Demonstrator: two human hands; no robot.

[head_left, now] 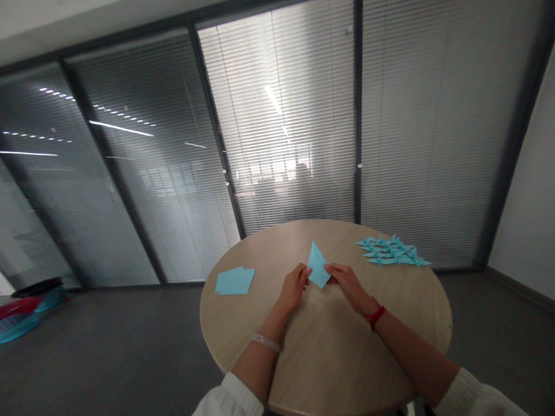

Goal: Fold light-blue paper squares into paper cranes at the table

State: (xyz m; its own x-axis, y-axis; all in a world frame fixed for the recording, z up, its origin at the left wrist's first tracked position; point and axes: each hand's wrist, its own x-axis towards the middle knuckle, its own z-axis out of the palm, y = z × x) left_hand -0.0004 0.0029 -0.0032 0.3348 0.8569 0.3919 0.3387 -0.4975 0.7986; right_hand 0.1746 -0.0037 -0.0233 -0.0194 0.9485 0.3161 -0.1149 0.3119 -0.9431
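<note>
A folded blue origami paper (318, 267), kite-shaped with its long point away from me, is held over the middle of the table. My left hand (297, 281) pinches its left corner between thumb and fingers. On the opposite corner, my right hand (344, 278) grips it the same way, its fingers partly hidden under the paper. Flat blue paper sheets (235, 281) lie overlapping to the left of my left hand. Several folded blue paper cranes (392, 252) sit grouped in rows at the table's right, beyond my right hand.
The round wooden table (333, 358) carries all the paper. Behind it stands a glass partition with blinds (295, 115). Baskets in red and blue (19, 318) rest on the grey floor at far left. A white wall (529, 190) rises at right.
</note>
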